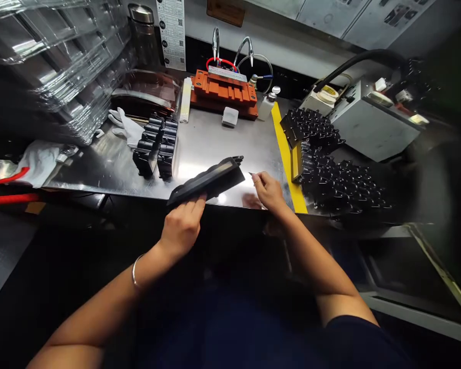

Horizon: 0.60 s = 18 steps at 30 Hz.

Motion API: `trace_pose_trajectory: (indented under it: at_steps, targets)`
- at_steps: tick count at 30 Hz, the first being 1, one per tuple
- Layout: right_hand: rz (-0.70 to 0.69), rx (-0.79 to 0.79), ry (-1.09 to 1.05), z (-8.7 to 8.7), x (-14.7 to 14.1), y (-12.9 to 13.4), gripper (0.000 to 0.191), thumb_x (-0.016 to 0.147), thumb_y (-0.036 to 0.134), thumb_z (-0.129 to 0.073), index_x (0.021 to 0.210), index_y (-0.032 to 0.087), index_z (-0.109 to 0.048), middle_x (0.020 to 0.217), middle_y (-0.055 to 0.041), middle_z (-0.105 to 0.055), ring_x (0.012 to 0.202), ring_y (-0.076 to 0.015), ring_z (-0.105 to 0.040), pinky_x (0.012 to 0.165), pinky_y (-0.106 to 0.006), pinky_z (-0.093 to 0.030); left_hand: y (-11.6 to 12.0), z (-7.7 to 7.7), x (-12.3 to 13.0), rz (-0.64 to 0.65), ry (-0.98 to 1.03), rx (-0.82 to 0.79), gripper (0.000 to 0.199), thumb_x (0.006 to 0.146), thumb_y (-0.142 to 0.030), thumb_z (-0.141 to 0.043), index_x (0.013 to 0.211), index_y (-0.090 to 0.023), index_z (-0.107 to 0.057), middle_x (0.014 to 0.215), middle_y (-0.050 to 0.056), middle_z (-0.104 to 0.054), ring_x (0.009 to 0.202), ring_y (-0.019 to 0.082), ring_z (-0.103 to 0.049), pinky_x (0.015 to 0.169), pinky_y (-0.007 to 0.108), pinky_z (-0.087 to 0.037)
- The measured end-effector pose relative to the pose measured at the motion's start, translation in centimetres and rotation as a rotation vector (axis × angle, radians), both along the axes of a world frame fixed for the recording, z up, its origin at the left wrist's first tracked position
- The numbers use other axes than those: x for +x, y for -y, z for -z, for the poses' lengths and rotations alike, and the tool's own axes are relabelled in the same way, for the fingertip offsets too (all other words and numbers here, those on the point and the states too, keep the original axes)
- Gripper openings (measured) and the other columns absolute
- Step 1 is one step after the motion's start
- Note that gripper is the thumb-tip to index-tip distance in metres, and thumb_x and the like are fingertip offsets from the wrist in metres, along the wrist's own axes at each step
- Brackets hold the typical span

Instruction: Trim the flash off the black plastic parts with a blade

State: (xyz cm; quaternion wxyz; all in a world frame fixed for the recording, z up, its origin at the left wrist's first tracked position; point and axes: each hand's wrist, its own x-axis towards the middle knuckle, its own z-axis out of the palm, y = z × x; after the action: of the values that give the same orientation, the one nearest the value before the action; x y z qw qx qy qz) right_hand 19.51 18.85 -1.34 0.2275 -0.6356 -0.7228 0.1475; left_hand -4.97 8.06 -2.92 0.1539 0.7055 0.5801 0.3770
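Your left hand [182,228] grips the black plastic part [207,180] tilted over the bench's [223,146] front edge, apparently to expose its face, while your right hand [268,192] pinches a thin sliver [250,174], too small to identify.

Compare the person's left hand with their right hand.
The left hand grips a long black plastic part, while the right hand holds no such part, its fingers pinched on something too small to tell. The left wrist wears a thin bangle; the right wrist shows none. Both hands are bare, at the steel bench's front edge.
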Motion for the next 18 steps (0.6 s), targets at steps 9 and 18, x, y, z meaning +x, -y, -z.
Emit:
trace_pose_trajectory:
  at_steps: [9, 18]
  targets:
    - [0.147, -0.102, 0.254, 0.2, -1.4, -11.3, 0.025, 0.091, 0.038, -0.049, 0.098, 0.018, -0.062, 0.091, -0.0077, -0.068, 0.083, -0.0229, -0.060, 0.067, -0.028, -0.039, -3.2, 2.3, 1.4, 0.120, -0.604, -0.125, 0.024, 0.091, -0.030, -0.055, 0.106, -0.013, -0.066, 0.079, 0.010, -0.066, 0.083, 0.026, -0.066, 0.076, 0.036, -0.049]
    - [0.206, -0.047, 0.460, 3.5, -3.2, -12.7, 0.029, 0.094, 0.031, -0.038, 0.111, 0.016, -0.057, 0.110, -0.0142, -0.065, 0.095, -0.0291, -0.061, 0.079, -0.036, -0.042, -2.5, 4.0, 1.7, 0.043, -0.556, 0.082, 0.029, 0.087, -0.021, -0.058, 0.114, -0.011, -0.064, 0.095, 0.013, -0.069, 0.091, 0.028, -0.064, 0.080, 0.037, -0.045]
